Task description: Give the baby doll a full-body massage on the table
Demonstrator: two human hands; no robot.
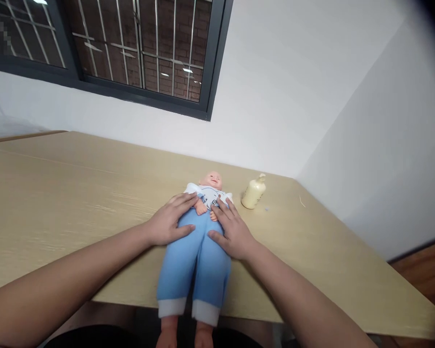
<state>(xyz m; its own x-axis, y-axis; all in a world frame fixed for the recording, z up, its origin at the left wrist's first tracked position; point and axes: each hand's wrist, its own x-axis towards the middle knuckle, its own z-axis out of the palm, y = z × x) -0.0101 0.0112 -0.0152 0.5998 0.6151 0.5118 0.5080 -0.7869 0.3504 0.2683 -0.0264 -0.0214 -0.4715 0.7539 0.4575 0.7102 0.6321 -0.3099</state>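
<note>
A baby doll [199, 237] in light blue trousers with white cuffs and a white top with a cartoon face lies on its back on the table. Its head points toward the wall, and its bare feet stick out past the near edge. My left hand [172, 220] rests on the doll's side at the waist, fingers stretched out and thumb on the trousers. On the opposite side my right hand [234, 231] lies likewise, its fingers spread over the doll's hand and hip. A cream pump bottle [253, 192] stands to the right of the doll, apart from both hands.
The pale wooden table [76, 193] reaches back to a white wall [275, 87]. Above it is a dark-framed window [141, 89] with metal bars behind. A small blue scrap [266, 209] and a thin pale strip [302, 201] lie right of the bottle.
</note>
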